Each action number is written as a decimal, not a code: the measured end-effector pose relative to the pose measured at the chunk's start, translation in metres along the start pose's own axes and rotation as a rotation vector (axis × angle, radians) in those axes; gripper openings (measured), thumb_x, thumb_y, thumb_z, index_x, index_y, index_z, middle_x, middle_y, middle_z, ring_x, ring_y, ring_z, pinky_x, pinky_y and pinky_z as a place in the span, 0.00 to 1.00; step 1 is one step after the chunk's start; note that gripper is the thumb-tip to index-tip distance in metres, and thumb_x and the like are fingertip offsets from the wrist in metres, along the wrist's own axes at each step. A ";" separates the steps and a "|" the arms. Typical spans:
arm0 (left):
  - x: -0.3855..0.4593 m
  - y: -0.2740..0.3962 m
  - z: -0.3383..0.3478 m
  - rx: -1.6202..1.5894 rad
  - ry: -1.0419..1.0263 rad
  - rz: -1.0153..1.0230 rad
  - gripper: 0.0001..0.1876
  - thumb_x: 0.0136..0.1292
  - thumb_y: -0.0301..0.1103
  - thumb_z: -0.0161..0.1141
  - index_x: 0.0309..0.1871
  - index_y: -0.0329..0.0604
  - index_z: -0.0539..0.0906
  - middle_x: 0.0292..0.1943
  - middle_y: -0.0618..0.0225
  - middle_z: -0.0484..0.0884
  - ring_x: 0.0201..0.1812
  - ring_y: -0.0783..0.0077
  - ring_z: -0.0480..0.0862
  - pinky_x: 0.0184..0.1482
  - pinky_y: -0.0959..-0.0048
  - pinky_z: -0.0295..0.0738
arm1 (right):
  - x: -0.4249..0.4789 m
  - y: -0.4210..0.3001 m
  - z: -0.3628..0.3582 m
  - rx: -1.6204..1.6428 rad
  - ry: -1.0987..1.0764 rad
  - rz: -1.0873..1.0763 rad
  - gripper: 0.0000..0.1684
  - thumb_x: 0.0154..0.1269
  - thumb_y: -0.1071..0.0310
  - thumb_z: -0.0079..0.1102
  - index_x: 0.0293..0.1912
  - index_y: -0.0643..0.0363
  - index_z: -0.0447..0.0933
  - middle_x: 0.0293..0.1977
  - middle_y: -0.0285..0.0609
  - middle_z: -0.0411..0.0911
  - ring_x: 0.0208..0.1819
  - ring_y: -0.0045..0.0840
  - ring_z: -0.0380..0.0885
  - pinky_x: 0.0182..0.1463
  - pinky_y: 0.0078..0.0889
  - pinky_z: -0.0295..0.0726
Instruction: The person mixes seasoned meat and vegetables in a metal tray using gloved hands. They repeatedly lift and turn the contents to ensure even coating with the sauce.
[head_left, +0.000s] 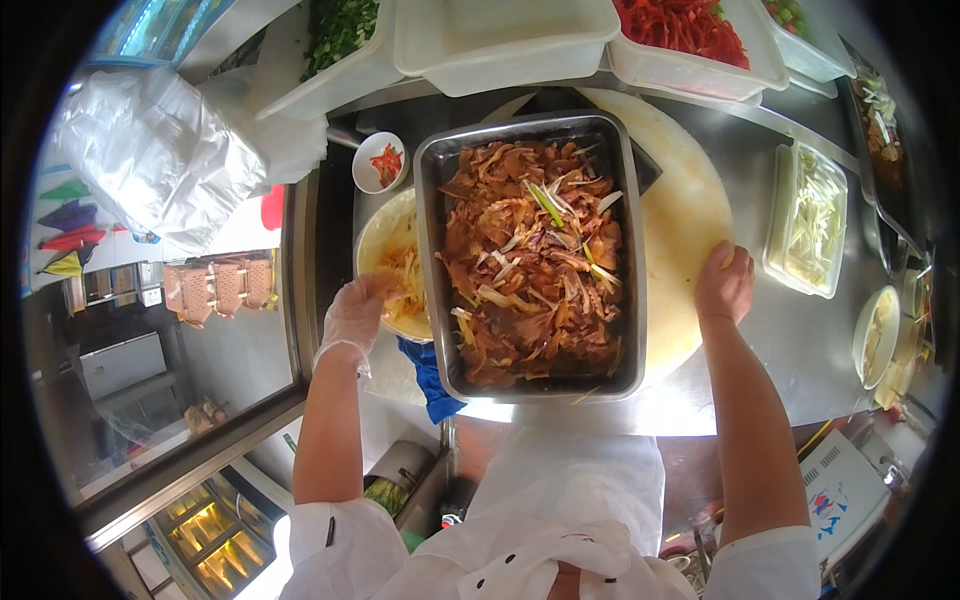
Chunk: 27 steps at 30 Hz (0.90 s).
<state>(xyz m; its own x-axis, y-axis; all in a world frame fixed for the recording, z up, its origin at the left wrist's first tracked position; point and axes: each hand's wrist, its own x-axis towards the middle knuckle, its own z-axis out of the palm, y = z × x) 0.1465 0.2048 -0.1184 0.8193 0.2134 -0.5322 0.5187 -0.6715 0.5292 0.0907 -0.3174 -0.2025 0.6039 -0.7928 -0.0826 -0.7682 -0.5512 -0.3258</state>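
Observation:
A deep metal tray (637, 300) of sliced brown meat with strips of scallion lies before me, partly over a round pale cutting board (686, 195). In a thin clear plastic glove, my left hand (356, 311) reaches to the rim of a round bowl (367, 232) with yellow shreds, left of the tray; its fingertips are at the shreds, and whether they pinch any I cannot tell. My bare right hand (725, 283) rests on the board's right edge, fingers curled, the grip unclear. A small white bowl (358, 171) with red pepper pieces stands above the round bowl.
Plastic tubs line the back: chopped green scallion (341, 34), an empty-looking white tub (517, 64), red pepper strips (682, 37). At right stand a tub of pale green shreds (814, 217) and a white bowl (876, 337). A blue cloth (431, 379) hangs by the counter edge; clear plastic bags (161, 157) are at left.

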 end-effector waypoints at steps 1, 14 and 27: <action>-0.002 0.005 0.001 -0.011 0.009 -0.032 0.14 0.73 0.36 0.66 0.58 0.46 0.90 0.49 0.59 0.92 0.47 0.64 0.91 0.56 0.69 0.81 | 0.000 0.000 0.000 -0.003 -0.005 -0.002 0.28 0.81 0.44 0.46 0.56 0.58 0.80 0.56 0.47 0.81 0.60 0.47 0.79 0.62 0.52 0.79; -0.001 0.049 0.005 0.459 0.101 0.070 0.14 0.69 0.39 0.68 0.51 0.41 0.89 0.45 0.54 0.92 0.47 0.58 0.92 0.52 0.66 0.84 | 0.000 0.003 0.003 -0.010 0.026 -0.016 0.30 0.81 0.43 0.45 0.59 0.57 0.81 0.58 0.48 0.82 0.61 0.46 0.79 0.63 0.51 0.79; -0.023 0.064 0.000 0.487 0.216 0.184 0.14 0.71 0.38 0.62 0.53 0.42 0.90 0.48 0.53 0.92 0.49 0.54 0.92 0.55 0.62 0.85 | 0.000 0.000 0.002 -0.017 0.012 -0.003 0.29 0.81 0.44 0.45 0.58 0.58 0.81 0.57 0.48 0.82 0.61 0.46 0.79 0.64 0.51 0.79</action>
<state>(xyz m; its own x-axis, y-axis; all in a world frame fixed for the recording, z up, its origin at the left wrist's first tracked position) 0.1605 0.1568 -0.0728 0.9436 0.1677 -0.2855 0.2316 -0.9505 0.2072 0.0908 -0.3168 -0.2046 0.6033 -0.7944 -0.0705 -0.7702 -0.5575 -0.3099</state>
